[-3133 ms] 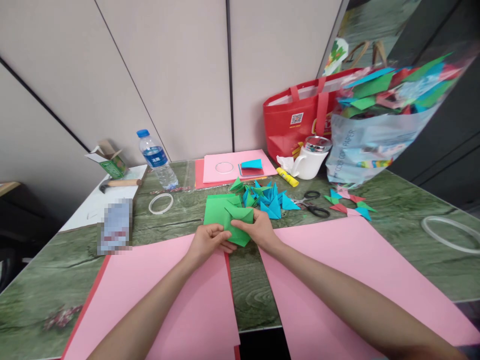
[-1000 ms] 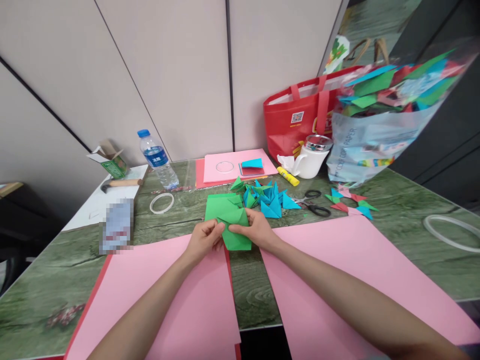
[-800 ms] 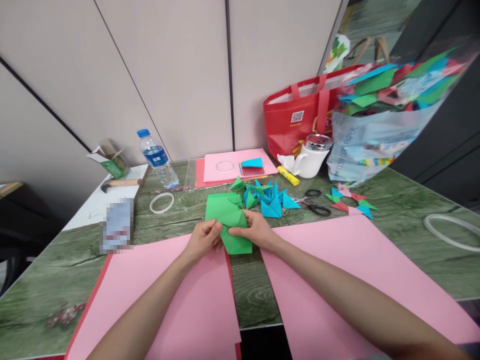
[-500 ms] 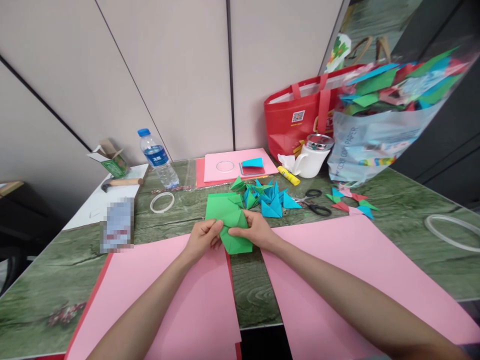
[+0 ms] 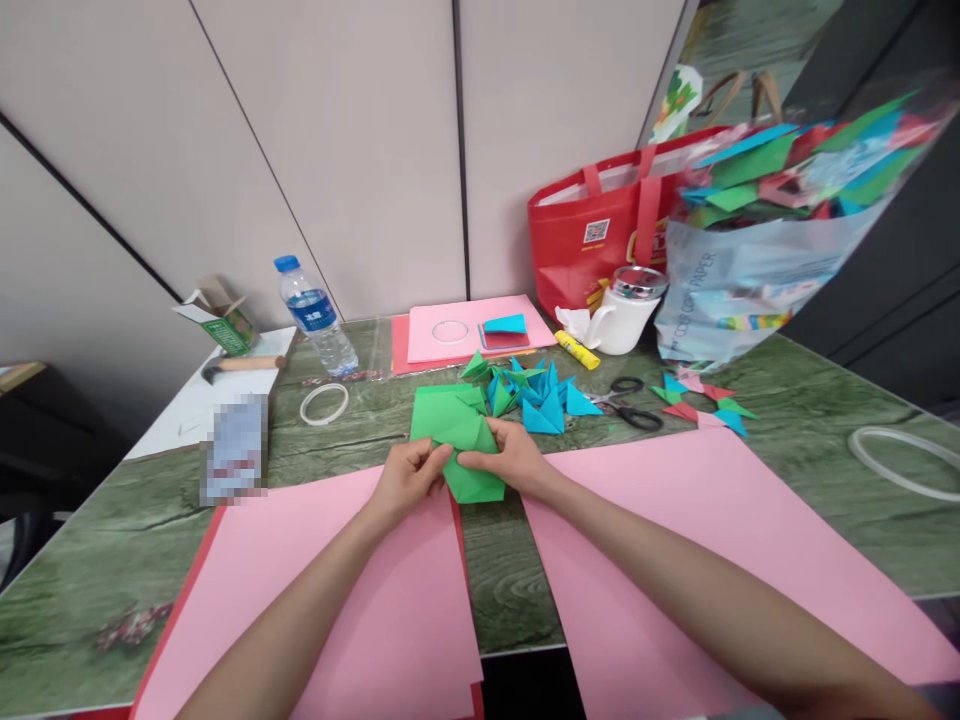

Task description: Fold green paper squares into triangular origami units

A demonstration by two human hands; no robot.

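Observation:
A partly folded green paper (image 5: 476, 480) is held between my two hands near the middle of the table. My left hand (image 5: 409, 478) pinches its left edge with thumb and fingers. From the right, my right hand (image 5: 510, 458) grips the same paper, its thumb on the front. Another green sheet (image 5: 431, 408) lies just behind my hands. Beside it are folded blue pieces (image 5: 546, 405) and folded green pieces (image 5: 501, 393). Large pink sheets lie under my forearms, one at the left (image 5: 337, 590) and one at the right (image 5: 675, 510).
Scissors (image 5: 634, 418), a ring of folded pieces (image 5: 705, 400), a glue stick (image 5: 577, 350) and a white mug (image 5: 626, 312) stand or lie to the right. A water bottle (image 5: 319, 318), tape roll (image 5: 325, 404) and hammer (image 5: 244, 363) are at the left. Bags (image 5: 592, 260) line the back right.
My left thumb has shifted slightly right across the green paper. The paper's lower edge has risen a little, and my right hand has barely moved.

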